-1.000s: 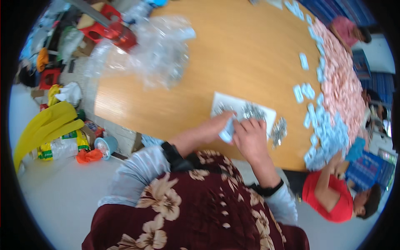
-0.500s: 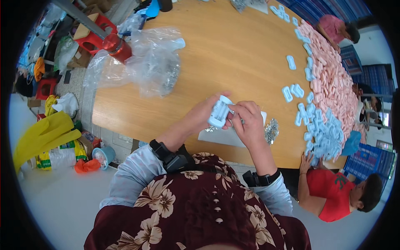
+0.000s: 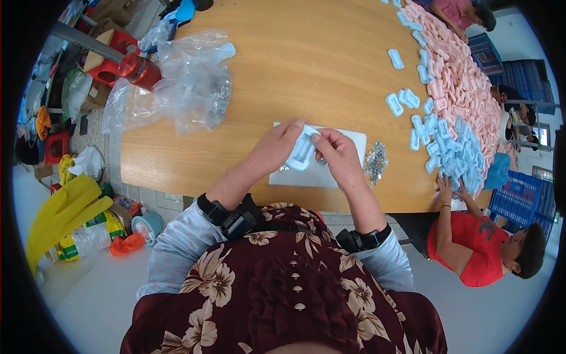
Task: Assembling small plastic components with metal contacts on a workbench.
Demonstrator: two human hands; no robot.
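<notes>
Above a white sheet (image 3: 312, 177) near the table's front edge, a light-blue plastic housing (image 3: 301, 154) with a recessed middle is held up. My left hand (image 3: 276, 146) is closed round its left side, thumb near the top. My right hand (image 3: 342, 159) pinches its upper right edge between thumb and fingers; any small part in that pinch is hidden. A few shiny metal bits lie on the sheet, partly under the hands. Just right of the sheet sits a pile of small silvery metal pieces (image 3: 376, 162).
A heap of blue housings (image 3: 457, 150) and a larger heap of pink ones (image 3: 457, 82) cover the table's right side. A person in red (image 3: 471, 248) works there. At left lie a clear plastic bag (image 3: 188, 71) with metal pieces and a red bottle (image 3: 140, 72).
My view has shifted, so the table appears moved left and up. The housing has been tilted, and my right hand has moved from its side to its upper right edge.
</notes>
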